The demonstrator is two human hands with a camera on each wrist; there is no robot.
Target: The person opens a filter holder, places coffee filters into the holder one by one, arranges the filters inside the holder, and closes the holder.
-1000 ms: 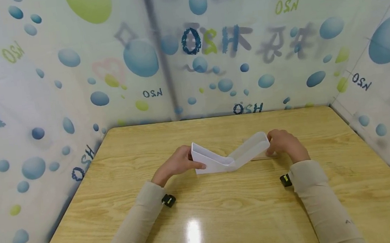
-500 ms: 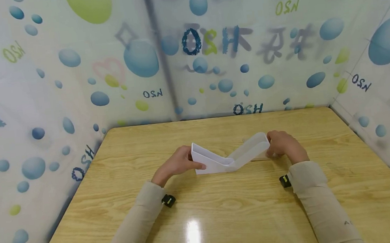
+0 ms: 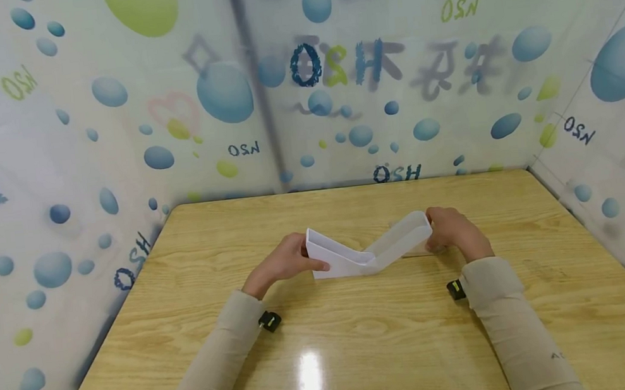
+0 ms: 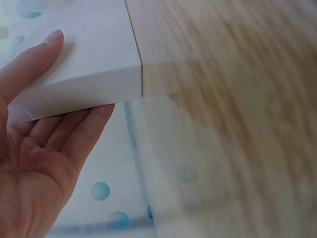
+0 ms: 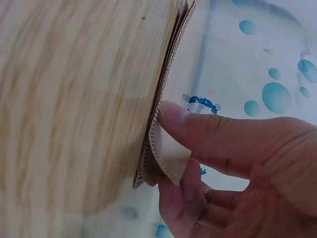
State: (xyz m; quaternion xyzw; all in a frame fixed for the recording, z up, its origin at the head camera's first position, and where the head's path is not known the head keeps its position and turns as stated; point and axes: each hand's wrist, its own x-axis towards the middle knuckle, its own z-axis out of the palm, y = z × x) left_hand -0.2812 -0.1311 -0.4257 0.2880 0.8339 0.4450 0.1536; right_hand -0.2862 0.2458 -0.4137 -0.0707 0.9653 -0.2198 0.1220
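Observation:
A white open-topped box with a V-shaped profile (image 3: 336, 259) stands mid-table in the head view; its right half looks paler and see-through. My left hand (image 3: 282, 262) grips its left end, thumb on the near side; in the left wrist view the thumb lies on the box's white face (image 4: 99, 44) and the fingers are underneath. Behind the right half, a thin tan sheet of corrugated cardboard (image 3: 420, 251) lies on the table. My right hand (image 3: 457, 234) pinches a corner of it, and the right wrist view shows the bent, ridged cardboard edge (image 5: 171, 151) between thumb and fingers.
The wooden table (image 3: 363, 348) carries a bright light reflection near the front. A wall covering with blue and green dots (image 3: 224, 93) closes off the back and both sides. Small black devices sit at the left cuff (image 3: 270, 321) and right cuff (image 3: 456, 290).

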